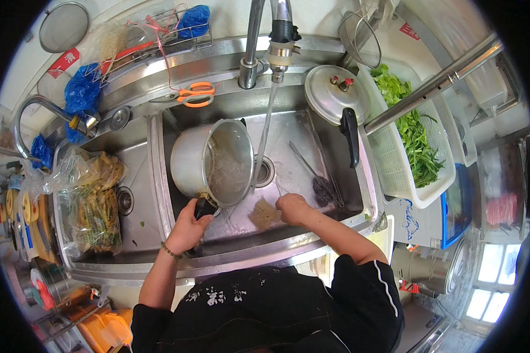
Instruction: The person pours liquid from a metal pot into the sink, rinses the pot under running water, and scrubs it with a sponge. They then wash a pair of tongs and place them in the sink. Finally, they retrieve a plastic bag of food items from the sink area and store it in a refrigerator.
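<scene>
My left hand [190, 229] grips the black handle [205, 208] of an aluminium pot [187, 161]. The pot lies tilted in the right basin, its mouth turned to the right and its inside wet and cloudy. My right hand [295, 210] is curled low over the basin, beside a brown scouring pad [264, 214]; its fingertips are hidden, so whether it holds anything is unclear. Water [267, 119] runs from the tap [279, 59] past the pot's rim, near the drain [265, 172]. A pressure cooker lid [331, 92] with a black handle leans in the basin's back right corner.
A dark scrubber [323, 192] and a long-handled metal utensil [307, 159] lie at the basin's right. Orange-handled scissors [196, 94] rest on the back ledge. Bagged vegetables [97, 207] fill part of the left basin [137, 176]. A white basket [388, 163] of greens stands right, under a metal pole [433, 84].
</scene>
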`<state>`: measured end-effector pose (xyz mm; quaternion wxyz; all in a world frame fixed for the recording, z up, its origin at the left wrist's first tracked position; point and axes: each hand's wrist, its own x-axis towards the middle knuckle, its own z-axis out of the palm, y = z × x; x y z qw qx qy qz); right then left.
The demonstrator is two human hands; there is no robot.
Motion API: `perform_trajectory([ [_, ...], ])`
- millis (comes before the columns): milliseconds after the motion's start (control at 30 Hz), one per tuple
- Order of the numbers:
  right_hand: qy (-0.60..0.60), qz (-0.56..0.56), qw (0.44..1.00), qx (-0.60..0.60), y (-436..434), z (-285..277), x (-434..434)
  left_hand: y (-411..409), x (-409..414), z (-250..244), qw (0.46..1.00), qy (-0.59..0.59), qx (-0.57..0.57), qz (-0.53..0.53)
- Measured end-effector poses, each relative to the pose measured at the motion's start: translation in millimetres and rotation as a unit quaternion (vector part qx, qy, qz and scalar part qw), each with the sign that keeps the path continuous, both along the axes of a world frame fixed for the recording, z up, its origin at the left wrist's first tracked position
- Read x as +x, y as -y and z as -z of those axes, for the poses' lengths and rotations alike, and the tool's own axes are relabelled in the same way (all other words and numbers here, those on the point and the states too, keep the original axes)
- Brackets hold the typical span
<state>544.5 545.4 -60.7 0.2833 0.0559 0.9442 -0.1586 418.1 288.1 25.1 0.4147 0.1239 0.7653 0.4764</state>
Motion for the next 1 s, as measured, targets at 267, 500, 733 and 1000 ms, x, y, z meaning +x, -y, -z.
perform_trajectory([
  [267, -0.094, 0.324, 0.925, 0.175, -98, 0, -15, -8, 9, 15, 0.988, 0.124, 0.047, -0.077],
  [500, -0.049, 0.376, 0.920, 0.096, -98, 32, -42, -21, 0, 23, 0.973, 0.160, 0.092, -0.136],
  [733, -0.157, 0.447, 0.797, -0.375, -26, -14, -101, -28, 1, 47, 0.969, 0.143, 0.117, -0.164],
  [1000, -0.180, 0.542, 0.630, -0.525, 18, -50, -100, 1, -11, 122, 0.987, -0.080, -0.103, -0.092],
])
